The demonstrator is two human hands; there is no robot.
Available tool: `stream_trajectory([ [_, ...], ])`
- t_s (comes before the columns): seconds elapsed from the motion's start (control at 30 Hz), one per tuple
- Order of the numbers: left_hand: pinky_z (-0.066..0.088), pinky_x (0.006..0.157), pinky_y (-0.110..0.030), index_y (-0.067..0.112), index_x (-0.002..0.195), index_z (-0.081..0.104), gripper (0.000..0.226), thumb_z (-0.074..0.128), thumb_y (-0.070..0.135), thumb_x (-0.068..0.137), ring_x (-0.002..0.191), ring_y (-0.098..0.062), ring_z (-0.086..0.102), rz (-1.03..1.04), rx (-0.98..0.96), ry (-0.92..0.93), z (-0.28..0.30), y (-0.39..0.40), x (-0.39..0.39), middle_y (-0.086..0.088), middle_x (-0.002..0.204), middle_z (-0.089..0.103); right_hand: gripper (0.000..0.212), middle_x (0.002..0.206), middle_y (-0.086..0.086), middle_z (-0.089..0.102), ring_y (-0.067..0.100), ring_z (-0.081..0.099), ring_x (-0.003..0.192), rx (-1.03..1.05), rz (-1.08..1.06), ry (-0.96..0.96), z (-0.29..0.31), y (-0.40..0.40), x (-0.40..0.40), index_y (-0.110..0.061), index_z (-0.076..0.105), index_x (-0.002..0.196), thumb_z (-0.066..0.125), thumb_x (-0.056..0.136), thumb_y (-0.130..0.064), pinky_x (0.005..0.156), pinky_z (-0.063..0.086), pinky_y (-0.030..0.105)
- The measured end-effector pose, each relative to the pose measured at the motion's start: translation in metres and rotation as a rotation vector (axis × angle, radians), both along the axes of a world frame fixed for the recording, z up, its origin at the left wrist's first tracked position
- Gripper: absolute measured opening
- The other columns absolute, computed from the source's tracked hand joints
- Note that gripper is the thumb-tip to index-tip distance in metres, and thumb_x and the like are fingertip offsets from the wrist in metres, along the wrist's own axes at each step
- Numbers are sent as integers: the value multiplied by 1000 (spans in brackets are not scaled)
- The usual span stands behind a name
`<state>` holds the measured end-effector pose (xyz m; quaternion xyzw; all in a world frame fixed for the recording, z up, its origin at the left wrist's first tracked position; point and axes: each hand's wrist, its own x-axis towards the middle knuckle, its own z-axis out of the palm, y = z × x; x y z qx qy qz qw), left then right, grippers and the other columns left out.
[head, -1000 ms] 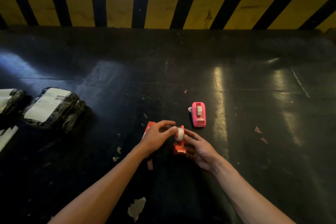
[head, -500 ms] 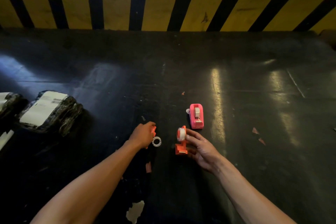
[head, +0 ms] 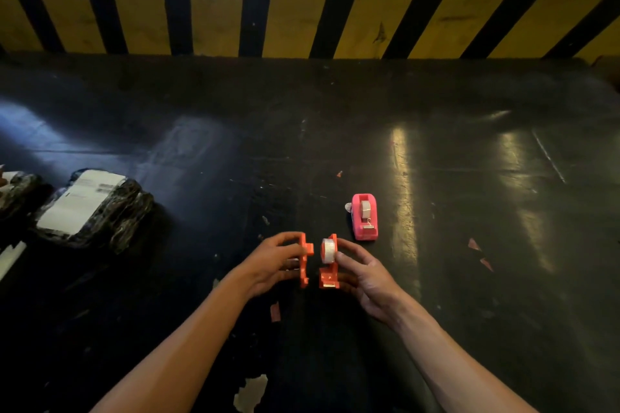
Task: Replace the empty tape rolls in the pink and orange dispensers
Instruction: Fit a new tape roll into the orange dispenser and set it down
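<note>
Between the hands, left [head: 268,263] grips orange cover [head: 306,260], right [head: 364,273] grips roll-loaded orange half [head: 330,270].

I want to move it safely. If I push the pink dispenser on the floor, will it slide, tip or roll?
The pink dispenser probably slides rather than rolls: it lies on a long flat base. The dark floor looks glossy, so likely little grip. It seems small and plastic, probably light.

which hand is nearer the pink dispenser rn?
Right. The right hand sits just below the pink dispenser, holding the orange half with the roll. The left hand is farther left, holding the other orange half.
</note>
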<state>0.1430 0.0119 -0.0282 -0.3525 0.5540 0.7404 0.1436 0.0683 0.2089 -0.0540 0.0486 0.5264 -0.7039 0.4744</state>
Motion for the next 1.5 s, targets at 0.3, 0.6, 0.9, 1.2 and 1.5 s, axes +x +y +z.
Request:
stream_trajectory([
  [0.3,58,88,-40,20,136,55,58,76,14,83,110,-29,69,-12,11,33,-6,11,8,-15,124,66,35,111,17,75,27,75,88,3,46,40,-1,0,7,-21,63,127,68,92,-17,66,59,33],
  [0.6,57,90,-44,22,138,55,55,72,13,86,113,-30,66,-8,34,2,0,10,5,-13,128,62,36,111,16,75,31,74,96,-4,62,48,3,2,6,-23,63,126,69,90,-19,75,59,40],
  [0.9,57,87,-42,19,138,56,54,72,14,87,112,-29,66,1,58,-6,4,10,7,-13,127,63,37,111,17,75,34,73,100,6,59,27,1,0,3,-22,63,126,70,89,-20,83,58,45],
  [1.2,56,87,-40,21,137,55,57,74,14,84,113,-29,65,-63,-25,14,9,8,5,-13,129,62,41,111,17,75,35,73,100,0,70,37,1,-3,7,-22,61,127,72,88,-21,84,58,45],
  [1.5,56,93,-46,19,137,56,49,66,9,91,113,-30,65,-9,58,-17,6,9,2,-13,127,62,41,109,14,76,32,74,99,11,55,71,6,-3,6,-21,60,128,71,88,-20,79,59,44],
])
